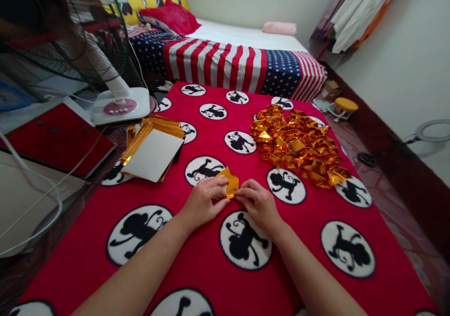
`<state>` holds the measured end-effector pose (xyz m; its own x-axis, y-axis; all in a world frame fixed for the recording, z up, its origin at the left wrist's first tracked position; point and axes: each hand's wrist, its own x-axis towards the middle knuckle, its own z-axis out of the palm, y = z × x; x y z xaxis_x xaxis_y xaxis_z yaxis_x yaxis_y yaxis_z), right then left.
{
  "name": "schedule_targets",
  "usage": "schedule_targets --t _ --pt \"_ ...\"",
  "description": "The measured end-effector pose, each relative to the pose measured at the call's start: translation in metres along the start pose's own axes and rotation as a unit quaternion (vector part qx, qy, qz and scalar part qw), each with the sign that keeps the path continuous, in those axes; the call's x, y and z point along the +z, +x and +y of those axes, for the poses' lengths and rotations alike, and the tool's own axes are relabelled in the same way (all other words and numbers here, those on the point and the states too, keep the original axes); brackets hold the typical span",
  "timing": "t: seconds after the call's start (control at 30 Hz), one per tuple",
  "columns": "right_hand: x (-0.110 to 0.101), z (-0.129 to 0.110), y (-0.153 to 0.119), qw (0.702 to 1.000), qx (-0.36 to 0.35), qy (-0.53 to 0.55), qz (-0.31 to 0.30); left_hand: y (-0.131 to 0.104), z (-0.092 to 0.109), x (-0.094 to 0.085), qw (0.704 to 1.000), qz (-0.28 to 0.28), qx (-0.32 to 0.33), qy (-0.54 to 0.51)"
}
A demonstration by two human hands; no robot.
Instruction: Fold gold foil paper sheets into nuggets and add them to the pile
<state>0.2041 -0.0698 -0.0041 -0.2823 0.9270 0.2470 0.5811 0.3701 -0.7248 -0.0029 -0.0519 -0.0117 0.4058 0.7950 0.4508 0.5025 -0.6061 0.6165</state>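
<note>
A small sheet of gold foil paper point(232, 183), partly folded, lies on the red cloth between my hands. My left hand point(204, 201) is closed on its left side, fingers over the top and thumb along the near edge. At the lower right corner, my right hand point(258, 203) pinches the paper between thumb and fingertips. To the left is a stack of foil sheets point(154, 154), the top one showing its pale side. A heap of folded gold foil pieces point(298, 147) is spread out on the right. My fingers hide part of the paper's left side.
The red cloth point(281, 278) has white circles with black monkey figures. A fan point(119, 102) stands at the left beside a red panel point(59, 135) and a white cable point(56, 203). Behind is a bed with a striped, starred cover point(218, 65). A yellow stool point(346, 104) stands at the right.
</note>
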Motion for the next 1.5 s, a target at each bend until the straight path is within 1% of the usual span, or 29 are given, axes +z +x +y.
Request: schedule_targets --t 0.17,0.4,0.63,0.8,1.03,1.3,1.43,1.5 --pt "-0.001 -0.004 0.010 0.999 0.028 -0.020 -0.016 0.000 -0.001 0.000 1.000 0.001 -0.002 -0.009" --pt "0.002 -0.010 0.018 0.997 0.059 -0.051 -0.008 0.002 -0.002 -0.001 1.000 0.001 -0.009 -0.025" --pt "0.001 -0.009 0.017 0.997 0.043 -0.062 -0.031 0.002 -0.003 0.000 0.999 -0.001 -0.041 -0.035" --pt "0.002 -0.010 0.018 0.997 0.034 -0.073 -0.012 0.002 -0.004 0.000 0.998 -0.013 -0.044 -0.040" --pt "0.006 -0.010 0.019 0.997 0.034 -0.068 -0.020 0.002 -0.006 0.000 0.998 -0.019 -0.042 -0.043" --pt "0.014 -0.008 0.015 0.998 0.033 -0.057 0.014 0.002 -0.005 0.001 0.997 -0.016 -0.061 -0.044" --pt "0.013 -0.010 0.016 0.998 0.038 -0.041 0.024 0.002 -0.006 0.002 0.997 -0.017 -0.061 -0.046" --pt "0.010 -0.009 0.016 0.999 0.037 -0.029 0.016 0.001 -0.006 0.003 0.997 -0.015 -0.059 -0.042"
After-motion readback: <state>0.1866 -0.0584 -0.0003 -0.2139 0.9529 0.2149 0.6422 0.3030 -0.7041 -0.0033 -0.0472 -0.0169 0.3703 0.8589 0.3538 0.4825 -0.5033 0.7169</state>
